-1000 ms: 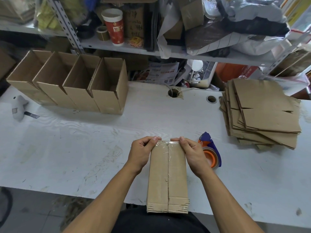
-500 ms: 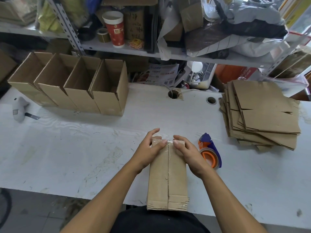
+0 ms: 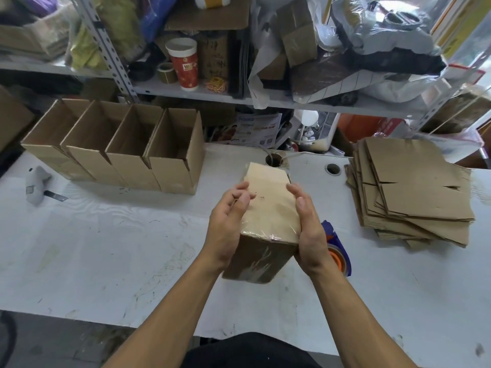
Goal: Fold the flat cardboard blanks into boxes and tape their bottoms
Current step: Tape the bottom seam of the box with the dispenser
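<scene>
A folded cardboard box (image 3: 268, 211) with clear tape on its bottom is lifted off the white table (image 3: 106, 248) and tilted, the taped end toward me. My left hand (image 3: 228, 221) presses flat against its left side with straight fingers. My right hand (image 3: 308, 221) presses its right side the same way. A stack of flat cardboard blanks (image 3: 409, 192) lies at the right. An orange and blue tape dispenser (image 3: 337, 251) sits just right of my right hand, partly hidden by it.
Several finished open boxes (image 3: 127, 152) stand in a row at the back left. A grey tool (image 3: 37, 184) lies at the far left. Cable holes (image 3: 333, 169) pierce the table's back. A cluttered shelf (image 3: 239, 96) runs behind.
The box lay flat on the table with both hands smoothing tape at its far end. Now both hands have lifted it and tipped it up, palms on its sides.
</scene>
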